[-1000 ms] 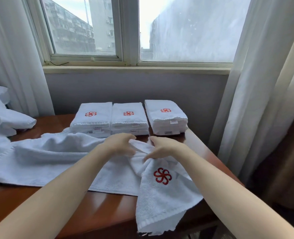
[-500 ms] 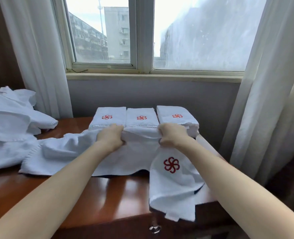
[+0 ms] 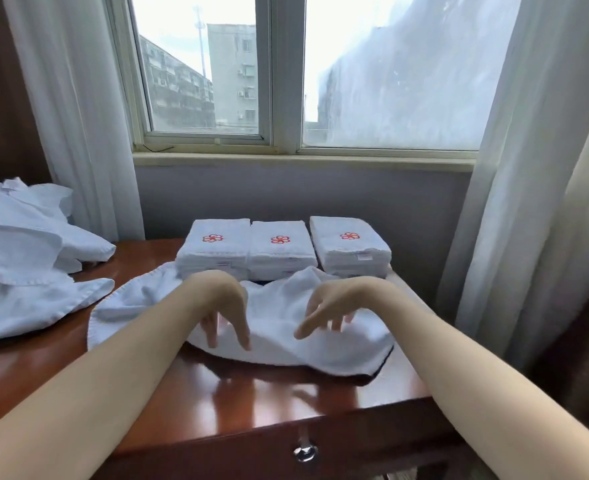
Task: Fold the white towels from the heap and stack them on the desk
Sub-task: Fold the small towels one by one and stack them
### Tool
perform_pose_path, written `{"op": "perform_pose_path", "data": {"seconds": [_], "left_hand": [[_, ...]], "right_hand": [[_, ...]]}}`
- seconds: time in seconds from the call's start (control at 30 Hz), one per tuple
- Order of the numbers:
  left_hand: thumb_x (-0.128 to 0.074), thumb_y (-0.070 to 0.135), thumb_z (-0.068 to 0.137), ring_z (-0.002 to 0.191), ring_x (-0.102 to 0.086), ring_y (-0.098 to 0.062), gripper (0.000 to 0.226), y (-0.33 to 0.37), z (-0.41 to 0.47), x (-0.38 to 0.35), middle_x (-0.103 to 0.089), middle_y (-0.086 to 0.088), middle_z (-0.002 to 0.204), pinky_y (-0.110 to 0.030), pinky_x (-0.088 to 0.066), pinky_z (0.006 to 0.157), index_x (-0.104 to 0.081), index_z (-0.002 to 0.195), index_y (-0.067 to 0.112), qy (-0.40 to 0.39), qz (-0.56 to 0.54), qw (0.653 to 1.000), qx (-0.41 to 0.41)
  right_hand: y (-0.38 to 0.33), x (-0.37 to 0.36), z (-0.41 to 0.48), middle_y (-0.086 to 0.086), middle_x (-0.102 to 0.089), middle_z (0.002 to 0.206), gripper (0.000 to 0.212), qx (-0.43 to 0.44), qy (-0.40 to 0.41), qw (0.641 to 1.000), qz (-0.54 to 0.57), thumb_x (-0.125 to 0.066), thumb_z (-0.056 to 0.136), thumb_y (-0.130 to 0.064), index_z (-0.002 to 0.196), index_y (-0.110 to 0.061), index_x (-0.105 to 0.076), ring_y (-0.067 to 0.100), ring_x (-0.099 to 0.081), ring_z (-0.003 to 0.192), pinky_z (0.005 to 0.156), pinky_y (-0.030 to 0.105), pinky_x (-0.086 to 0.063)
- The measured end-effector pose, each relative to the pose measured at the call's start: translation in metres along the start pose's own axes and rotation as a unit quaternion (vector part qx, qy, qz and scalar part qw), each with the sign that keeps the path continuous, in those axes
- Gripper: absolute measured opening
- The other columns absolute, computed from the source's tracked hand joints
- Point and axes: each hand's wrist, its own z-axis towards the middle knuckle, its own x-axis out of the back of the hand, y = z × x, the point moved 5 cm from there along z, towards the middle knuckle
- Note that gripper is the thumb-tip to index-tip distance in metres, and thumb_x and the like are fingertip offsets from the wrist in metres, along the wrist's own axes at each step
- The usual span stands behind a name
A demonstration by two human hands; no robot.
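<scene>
White towel on desk beneath left hand, right hand

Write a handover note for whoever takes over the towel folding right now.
Left hand and right hand: both open, fingers pointing down over the loose towel, gripping nothing; contact unclear.
Loose towel lies rumpled on the desk, in front of the stacks.
Done: left stack, middle stack, right stack of folded towels along the desk's back.
Left: fold this towel, stack it, then the heap on the left.
</scene>
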Motion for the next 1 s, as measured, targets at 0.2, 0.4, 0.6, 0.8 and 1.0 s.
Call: {"op": "perform_pose_path", "data": {"seconds": [0.2, 0.4, 0.6, 0.8, 1.0], "left_hand": [[-0.07, 0.046, 0.085, 0.067, -0.073, -0.011, 0.036, 0.039, 0.027, 0.022, -0.074, 0.004, 0.089, -0.023, -0.055, 0.059, -0.072, 0.1, 0.014, 0.151, -0.054, 0.983, -0.088], [-0.046, 0.028, 0.099, 0.125, -0.054, -0.019, 0.041, 0.08, 0.057, 0.009, -0.056, 0.005, 0.139, -0.039, -0.047, 0.101, -0.051, 0.139, 0.032, 0.284, -0.062, 0.939, -0.184], [-0.036, 0.033, 0.1, 0.087, -0.069, -0.011, 0.03, 0.114, 0.07, 0.008, -0.075, 0.006, 0.098, -0.028, -0.047, 0.069, -0.06, 0.119, 0.031, 0.307, -0.042, 0.933, -0.185], [-0.059, 0.043, 0.09, 0.079, -0.06, -0.007, 0.013, 0.13, 0.074, 0.007, -0.066, 0.013, 0.085, -0.027, -0.04, 0.063, -0.06, 0.09, 0.03, 0.337, -0.005, 0.922, -0.188], [-0.067, 0.036, 0.088, 0.115, -0.058, -0.014, 0.052, 0.131, 0.092, 0.002, -0.054, 0.004, 0.129, -0.032, -0.048, 0.096, -0.05, 0.137, 0.027, 0.23, -0.095, 0.937, -0.246]], "right_hand": [[0.039, 0.017, 0.013, -0.01, -0.072, 0.08, 0.022, 0.001, 0.306, 0.942, 0.138, -0.05, 0.095, -0.038, 0.084, -0.026, -0.065, 0.012, -0.07, 0.078, 0.067, 0.029, -0.051], [0.085, -0.009, 0.029, -0.001, -0.06, 0.132, 0.037, -0.063, 0.259, 0.957, 0.117, -0.043, 0.096, -0.024, 0.132, -0.023, -0.054, 0.02, -0.055, 0.12, 0.101, 0.036, -0.044], [0.095, 0.001, 0.019, -0.005, -0.075, 0.077, 0.033, -0.085, 0.24, 0.962, 0.095, -0.04, 0.084, -0.027, 0.094, -0.021, -0.071, 0.015, -0.067, 0.079, 0.077, 0.033, -0.053], [0.118, 0.001, 0.011, -0.009, -0.064, 0.08, 0.018, -0.15, 0.301, 0.939, 0.075, -0.053, 0.076, -0.042, 0.08, -0.025, -0.056, 0.016, -0.062, 0.082, 0.06, 0.028, -0.042], [0.121, -0.006, 0.017, -0.004, -0.058, 0.07, 0.02, -0.146, 0.176, 0.972, 0.044, -0.067, 0.067, -0.033, 0.07, -0.014, -0.065, 0.017, -0.056, 0.068, 0.058, 0.028, -0.045]]}}
